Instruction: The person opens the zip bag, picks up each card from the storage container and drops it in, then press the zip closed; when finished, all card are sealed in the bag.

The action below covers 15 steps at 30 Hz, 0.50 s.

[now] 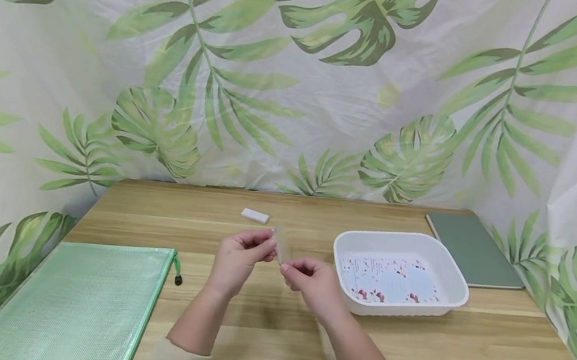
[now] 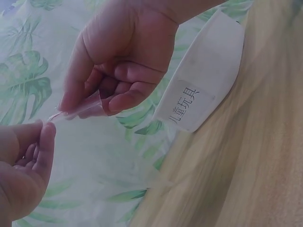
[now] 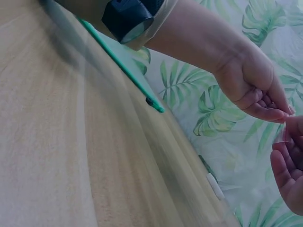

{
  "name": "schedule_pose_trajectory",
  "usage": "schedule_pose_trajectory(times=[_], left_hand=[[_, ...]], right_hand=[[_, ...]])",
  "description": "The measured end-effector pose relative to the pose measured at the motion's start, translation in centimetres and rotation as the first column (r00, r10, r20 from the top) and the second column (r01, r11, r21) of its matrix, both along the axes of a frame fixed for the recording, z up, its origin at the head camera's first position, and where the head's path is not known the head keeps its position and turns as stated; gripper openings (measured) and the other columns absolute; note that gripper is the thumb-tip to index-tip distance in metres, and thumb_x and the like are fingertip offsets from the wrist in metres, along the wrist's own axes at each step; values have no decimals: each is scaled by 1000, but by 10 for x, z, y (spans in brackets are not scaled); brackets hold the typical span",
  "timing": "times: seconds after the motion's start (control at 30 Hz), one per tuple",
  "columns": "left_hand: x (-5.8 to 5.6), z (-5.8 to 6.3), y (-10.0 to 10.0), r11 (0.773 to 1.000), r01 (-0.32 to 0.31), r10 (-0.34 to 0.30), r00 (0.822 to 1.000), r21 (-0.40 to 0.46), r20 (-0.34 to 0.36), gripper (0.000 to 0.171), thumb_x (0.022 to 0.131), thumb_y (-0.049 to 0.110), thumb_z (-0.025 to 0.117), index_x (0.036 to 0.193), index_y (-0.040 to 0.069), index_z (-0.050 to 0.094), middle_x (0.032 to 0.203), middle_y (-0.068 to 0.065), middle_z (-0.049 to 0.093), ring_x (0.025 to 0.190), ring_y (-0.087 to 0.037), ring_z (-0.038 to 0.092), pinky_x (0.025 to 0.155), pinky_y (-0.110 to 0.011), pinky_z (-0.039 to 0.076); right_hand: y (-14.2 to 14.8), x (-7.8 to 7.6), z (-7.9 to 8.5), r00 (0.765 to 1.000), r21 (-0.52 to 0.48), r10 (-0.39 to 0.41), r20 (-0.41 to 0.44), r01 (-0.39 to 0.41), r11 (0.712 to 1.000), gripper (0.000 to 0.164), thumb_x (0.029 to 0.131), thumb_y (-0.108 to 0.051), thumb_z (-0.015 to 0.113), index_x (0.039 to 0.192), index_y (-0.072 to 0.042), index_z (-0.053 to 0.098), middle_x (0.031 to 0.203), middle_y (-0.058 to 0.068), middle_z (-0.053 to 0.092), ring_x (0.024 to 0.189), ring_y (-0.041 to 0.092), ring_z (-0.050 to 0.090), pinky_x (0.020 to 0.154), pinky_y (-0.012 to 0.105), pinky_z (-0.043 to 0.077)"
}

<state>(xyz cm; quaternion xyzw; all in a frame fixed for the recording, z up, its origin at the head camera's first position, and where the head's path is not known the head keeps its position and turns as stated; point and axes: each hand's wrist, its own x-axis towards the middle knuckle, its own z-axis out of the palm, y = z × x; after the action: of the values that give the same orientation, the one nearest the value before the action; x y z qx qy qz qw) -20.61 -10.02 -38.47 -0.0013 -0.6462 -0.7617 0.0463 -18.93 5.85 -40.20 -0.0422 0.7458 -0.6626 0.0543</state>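
Above the middle of the table, both hands hold a small, thin, see-through plastic bag [image 1: 282,247] between them. My left hand [image 1: 241,261] pinches one edge between thumb and fingertips. On the other side my right hand [image 1: 314,285] pinches it too, and in the left wrist view the clear film [image 2: 90,105] stretches across that hand's fingers. A reddish line runs along the film near the fingertips. Whether anything lies inside the bag I cannot tell. Beyond the left hand, a small white block [image 1: 254,216] lies on the table.
To the right stands a white plastic tray [image 1: 396,308] with a printed sheet in its bottom and a label on its side. A green notebook [image 1: 476,250] lies behind it. At the left is a green mesh zip pouch [image 1: 76,298]. Leaf-patterned cloth [image 1: 329,118] hangs behind the wooden table [image 1: 506,354].
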Motion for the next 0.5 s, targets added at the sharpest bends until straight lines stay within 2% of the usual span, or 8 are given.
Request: schedule_pose_trajectory(times=[0.1, 0.2, 0.4, 0.5], left_hand=[[1, 1, -3, 999, 39, -40, 999, -33, -14, 29, 88, -6, 64, 114, -18, 62, 86, 3, 69, 69, -4, 65, 71, -19, 56], [1, 1, -5, 995, 72, -73, 997, -63, -15, 30, 88, -5, 65, 116, -15, 63, 83, 5, 68, 72, -5, 64, 74, -20, 56], [2, 1, -6, 987, 101, -102, 995, -128, -7, 34, 85, -6, 68, 119, -10, 65, 82, 7, 66, 79, -4, 62, 74, -16, 53], [1, 1, -5, 987, 113, -114, 993, -117, -6, 35, 85, -7, 66, 120, -11, 64, 85, 5, 65, 79, -5, 62, 74, -16, 54]], right_hand=[[1, 1, 4, 999, -44, 26, 25, -25, 999, 24, 89, -16, 69, 96, 7, 68, 74, -2, 64, 71, 9, 59, 69, 24, 52], [1, 1, 6, 999, -59, 16, 41, -13, 998, 24, 88, -16, 69, 95, 7, 68, 74, -3, 65, 71, 8, 60, 69, 25, 52], [1, 0, 5, 999, -60, -1, 41, 3, 998, 22, 88, -15, 68, 93, 7, 69, 78, -2, 68, 75, 8, 62, 71, 27, 54], [1, -1, 2, 1000, -47, 0, 23, 1, 999, 22, 88, -14, 68, 94, 7, 69, 78, -1, 69, 74, 8, 63, 70, 27, 56]])
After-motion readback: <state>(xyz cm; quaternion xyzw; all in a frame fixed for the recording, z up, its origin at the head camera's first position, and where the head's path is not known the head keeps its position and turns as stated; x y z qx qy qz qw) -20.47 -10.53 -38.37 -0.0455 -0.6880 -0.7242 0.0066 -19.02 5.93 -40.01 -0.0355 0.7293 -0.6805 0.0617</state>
